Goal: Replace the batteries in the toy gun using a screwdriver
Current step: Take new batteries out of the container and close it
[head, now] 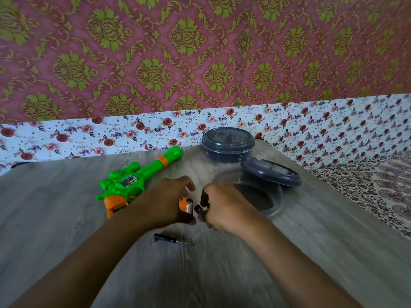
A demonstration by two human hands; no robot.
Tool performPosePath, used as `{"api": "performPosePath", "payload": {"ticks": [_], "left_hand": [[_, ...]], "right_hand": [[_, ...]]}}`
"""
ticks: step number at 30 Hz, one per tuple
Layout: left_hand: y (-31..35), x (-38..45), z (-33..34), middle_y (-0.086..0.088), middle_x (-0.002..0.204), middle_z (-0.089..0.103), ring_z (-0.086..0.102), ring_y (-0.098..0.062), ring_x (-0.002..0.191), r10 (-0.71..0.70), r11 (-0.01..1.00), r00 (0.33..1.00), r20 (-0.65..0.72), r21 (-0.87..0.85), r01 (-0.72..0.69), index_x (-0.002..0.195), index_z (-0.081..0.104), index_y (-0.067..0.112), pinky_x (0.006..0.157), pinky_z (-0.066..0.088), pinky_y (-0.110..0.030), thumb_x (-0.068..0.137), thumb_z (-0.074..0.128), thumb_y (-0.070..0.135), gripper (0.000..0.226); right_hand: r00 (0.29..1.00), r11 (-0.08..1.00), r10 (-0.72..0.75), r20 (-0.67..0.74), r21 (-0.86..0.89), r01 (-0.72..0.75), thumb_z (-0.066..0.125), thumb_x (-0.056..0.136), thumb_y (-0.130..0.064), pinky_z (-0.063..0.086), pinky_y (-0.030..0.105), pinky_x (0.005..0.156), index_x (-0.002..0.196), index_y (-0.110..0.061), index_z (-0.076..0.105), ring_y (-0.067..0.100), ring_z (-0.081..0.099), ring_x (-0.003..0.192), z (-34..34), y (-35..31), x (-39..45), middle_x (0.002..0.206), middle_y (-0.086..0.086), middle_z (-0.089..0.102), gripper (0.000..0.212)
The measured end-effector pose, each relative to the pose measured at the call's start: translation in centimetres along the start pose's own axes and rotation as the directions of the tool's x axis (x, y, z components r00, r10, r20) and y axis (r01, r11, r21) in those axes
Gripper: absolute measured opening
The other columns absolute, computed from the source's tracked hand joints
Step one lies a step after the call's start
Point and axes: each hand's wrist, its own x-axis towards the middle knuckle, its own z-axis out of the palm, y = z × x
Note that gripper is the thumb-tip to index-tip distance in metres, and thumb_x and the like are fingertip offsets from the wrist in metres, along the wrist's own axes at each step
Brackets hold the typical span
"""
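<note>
Pink wallpaper (200, 52) with green damask ornaments and a rose-printed cloth (333, 130) are seen behind a smooth, grey wood-grain table (311, 252), where a glossy green and orange plastic toy gun (138, 181) is laid just left of the fingers. A small orange piece with a pale cylindrical battery (186, 205) is gripped in the curled fingers of the left hand (164, 201), while something small and dark, too blurred to name, is pinched by the right hand (222, 207). A slim dark-handled screwdriver (171, 239) is left on the table just nearer than the fingers, and beyond them a clear round container (262, 196), its loose grey lid (271, 172) and a closed round tub (226, 145) are found; no writing can be read.
</note>
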Motion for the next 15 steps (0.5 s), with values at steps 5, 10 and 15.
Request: {"api": "performPosePath", "payload": {"ticks": [5, 10, 15], "left_hand": [[-0.9, -0.6, 1.9, 0.002, 0.104, 0.068, 0.063, -0.016, 0.097, 0.028, 1.0, 0.998, 0.048, -0.011, -0.028, 0.115, 0.056, 0.02, 0.08, 0.049, -0.028, 0.064, 0.082, 0.033, 0.059], [-1.2, -0.5, 2.7, -0.001, 0.102, 0.067, 0.063, -0.015, 0.094, 0.077, 0.996, 0.996, 0.039, -0.047, -0.075, 0.111, 0.058, 0.018, 0.071, 0.042, -0.02, 0.067, 0.078, 0.034, 0.051], [-1.5, -0.2, 3.1, 0.003, 0.105, 0.068, 0.056, -0.002, 0.084, 0.105, 0.994, 0.994, 0.037, -0.036, -0.104, 0.111, 0.06, 0.019, 0.065, 0.036, -0.004, 0.073, 0.076, 0.024, 0.041]], "right_hand": [[0.993, 0.995, 0.092, 0.075, -0.052, -0.088, 0.058, 0.084, -0.009, 0.047, 0.032, 0.083, 0.111, -0.006, 0.058, 0.03, 0.058, 0.107, 1.8, -0.6, 0.1, 0.116, 0.016, 0.061, 0.028], [0.994, 0.996, 0.091, 0.067, 0.018, -0.092, 0.058, 0.087, -0.023, 0.044, 0.03, 0.076, 0.112, -0.006, 0.056, 0.027, 0.058, 0.104, 2.1, -0.7, -0.1, 0.113, 0.013, 0.06, 0.03], [0.998, 0.996, 0.045, 0.044, 0.075, -0.048, 0.061, 0.084, -0.023, 0.038, 0.022, 0.067, 0.111, -0.011, 0.053, 0.021, 0.058, 0.099, 2.7, 0.4, -0.9, 0.11, 0.006, 0.06, 0.031]]}}
